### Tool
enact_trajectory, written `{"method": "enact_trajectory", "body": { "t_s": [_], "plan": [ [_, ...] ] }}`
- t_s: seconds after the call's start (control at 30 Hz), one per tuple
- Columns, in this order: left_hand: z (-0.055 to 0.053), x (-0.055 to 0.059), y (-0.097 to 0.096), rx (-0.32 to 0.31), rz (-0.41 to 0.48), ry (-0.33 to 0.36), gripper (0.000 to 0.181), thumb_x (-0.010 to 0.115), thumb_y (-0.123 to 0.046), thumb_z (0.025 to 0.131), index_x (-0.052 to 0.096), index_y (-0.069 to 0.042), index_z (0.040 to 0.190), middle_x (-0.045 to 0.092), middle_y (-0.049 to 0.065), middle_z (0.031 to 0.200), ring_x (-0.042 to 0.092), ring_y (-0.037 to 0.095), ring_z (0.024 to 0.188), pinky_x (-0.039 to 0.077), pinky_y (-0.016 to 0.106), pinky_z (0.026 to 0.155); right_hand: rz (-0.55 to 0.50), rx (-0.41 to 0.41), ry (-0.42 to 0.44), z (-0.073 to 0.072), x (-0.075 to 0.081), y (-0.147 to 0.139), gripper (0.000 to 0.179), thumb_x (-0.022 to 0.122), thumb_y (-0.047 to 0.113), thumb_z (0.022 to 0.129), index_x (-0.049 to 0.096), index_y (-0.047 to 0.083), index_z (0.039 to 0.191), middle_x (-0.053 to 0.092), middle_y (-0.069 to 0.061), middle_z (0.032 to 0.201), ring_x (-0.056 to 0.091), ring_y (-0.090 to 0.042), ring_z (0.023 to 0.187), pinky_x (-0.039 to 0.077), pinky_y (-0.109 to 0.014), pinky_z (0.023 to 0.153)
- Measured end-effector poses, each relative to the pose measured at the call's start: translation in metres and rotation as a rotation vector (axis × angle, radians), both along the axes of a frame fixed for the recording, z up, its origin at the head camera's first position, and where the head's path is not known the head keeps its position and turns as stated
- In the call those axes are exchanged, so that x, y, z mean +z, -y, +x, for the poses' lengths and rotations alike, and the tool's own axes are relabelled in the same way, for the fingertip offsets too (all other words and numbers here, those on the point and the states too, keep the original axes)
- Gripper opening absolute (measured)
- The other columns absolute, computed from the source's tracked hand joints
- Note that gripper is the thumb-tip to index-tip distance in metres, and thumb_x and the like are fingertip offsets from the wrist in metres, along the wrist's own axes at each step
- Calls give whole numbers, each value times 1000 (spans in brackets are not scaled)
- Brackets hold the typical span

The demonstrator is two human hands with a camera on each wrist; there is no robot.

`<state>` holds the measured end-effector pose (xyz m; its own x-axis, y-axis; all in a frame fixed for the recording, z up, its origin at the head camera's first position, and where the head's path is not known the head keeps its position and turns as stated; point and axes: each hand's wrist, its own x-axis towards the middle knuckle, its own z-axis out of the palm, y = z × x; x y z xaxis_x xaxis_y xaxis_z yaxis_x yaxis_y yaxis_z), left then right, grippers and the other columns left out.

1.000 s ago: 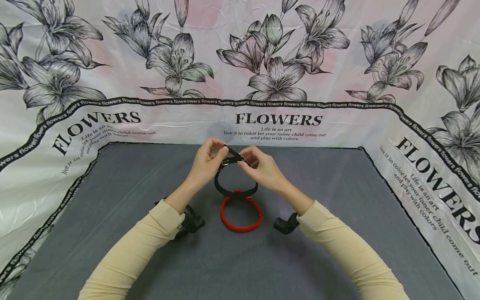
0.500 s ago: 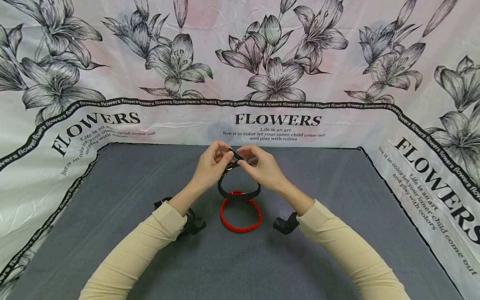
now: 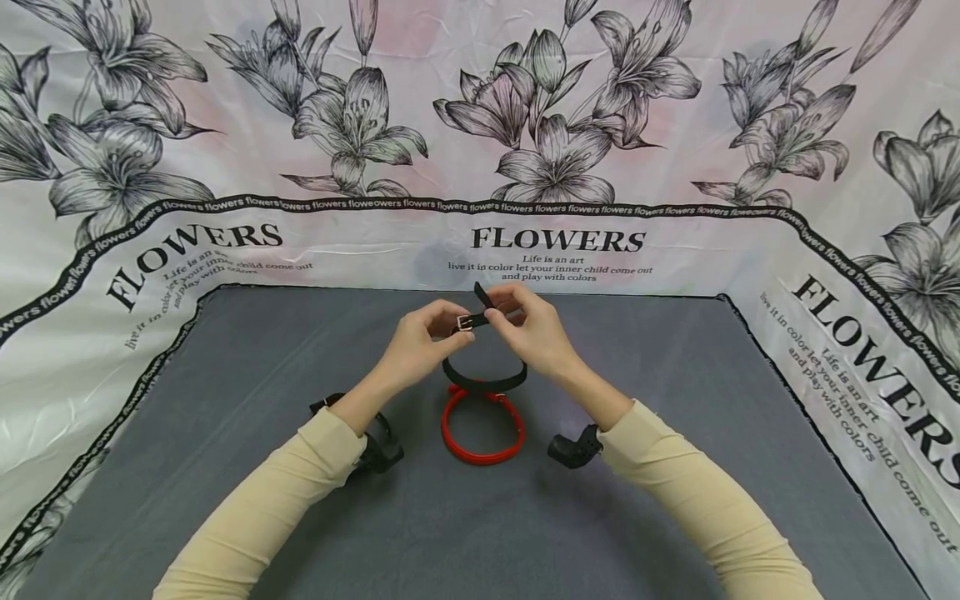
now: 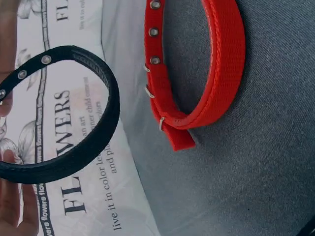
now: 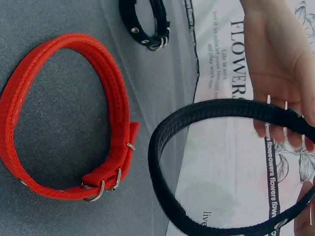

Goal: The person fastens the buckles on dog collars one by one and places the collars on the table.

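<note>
A black buckled collar (image 3: 487, 383) hangs as a loop between the two hands, close over the red collar in the head view. My left hand (image 3: 416, 342) holds its buckle end, thumb below and fingers above the metal buckle. With thumb and fingers my right hand (image 3: 532, 329) pinches the strap to the right of the buckle, and the pointed strap tip stands up from that pinch. Metal eyelets show along the black collar (image 4: 110, 115) in the left wrist view. On the table, the red collar (image 3: 480, 458) lies fastened in a ring with metal rings at its buckle.
Grey cloth covers the table (image 3: 637, 517). A smaller black strap loop with eyelets (image 5: 130, 19) lies in the right wrist view's top part. Black wrist-worn devices are on both arms, such as the right one (image 3: 573, 447). A flower-printed sheet (image 3: 360, 233) stands behind.
The left hand has let go of the strap tip and now holds the buckle. The strap tip has swung upward at the right hand. The black loop has shifted slightly right; the red collar stays.
</note>
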<state>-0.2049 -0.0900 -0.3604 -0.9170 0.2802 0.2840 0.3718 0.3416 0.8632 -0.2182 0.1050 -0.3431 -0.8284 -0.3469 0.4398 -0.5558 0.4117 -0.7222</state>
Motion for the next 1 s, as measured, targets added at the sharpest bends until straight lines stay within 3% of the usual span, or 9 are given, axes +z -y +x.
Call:
{"method": "enact_trajectory", "body": {
  "t_s": [0.13, 0.27, 0.37, 0.53, 0.77, 1.0],
  "plan": [
    [1, 0, 0, 12, 57, -11, 24, 65, -24, 86, 63, -16, 109, 64, 4, 94, 61, 17, 80, 49, 33, 68, -4, 12, 38, 1, 0, -1, 25, 59, 16, 90, 55, 15, 115, 60, -3, 106, 58, -14, 91, 49, -31, 74],
    [3, 2, -2, 8, 49, -10, 29, 68, -26, 84, 62, -18, 111, 63, 1, 102, 60, 16, 92, 49, 33, 77, -8, 40, 54, 5, 3, 1, 27, 60, 11, 89, 54, 12, 115, 58, -7, 106, 58, -18, 92, 49, -34, 76],
    [4, 4, -5, 15, 10, -10, 33, 71, -27, 82, 61, -19, 112, 63, -1, 105, 59, 15, 98, 49, 33, 83, -16, 47, 60, 15, 14, 4, 26, 59, 8, 90, 53, 6, 115, 57, -12, 107, 57, -23, 93, 49, -37, 77],
    [4, 3, -7, 42, 1, -49, 29, 69, -26, 83, 62, -17, 110, 63, 0, 101, 60, 14, 91, 50, 32, 78, -19, 46, 47, 27, 28, 8, 25, 56, 3, 90, 52, 0, 115, 56, -16, 106, 57, -27, 91, 49, -38, 75],
    [4, 6, -6, 74, 97, -58, 25, 66, -22, 87, 63, -17, 111, 65, 3, 104, 60, 14, 81, 47, 31, 65, -36, 57, 48, 5, 3, 2, 23, 59, 9, 90, 55, 11, 112, 57, -6, 111, 58, -18, 93, 51, -33, 75],
    [5, 8, -7, 102, 86, -95, 25, 67, -21, 85, 64, -16, 110, 67, 1, 103, 58, 13, 79, 41, 28, 60, 22, 55, 18, 2, 2, -2, 16, 60, 9, 86, 59, 15, 101, 59, 0, 103, 59, -13, 89, 51, -28, 74]
  ]
}}
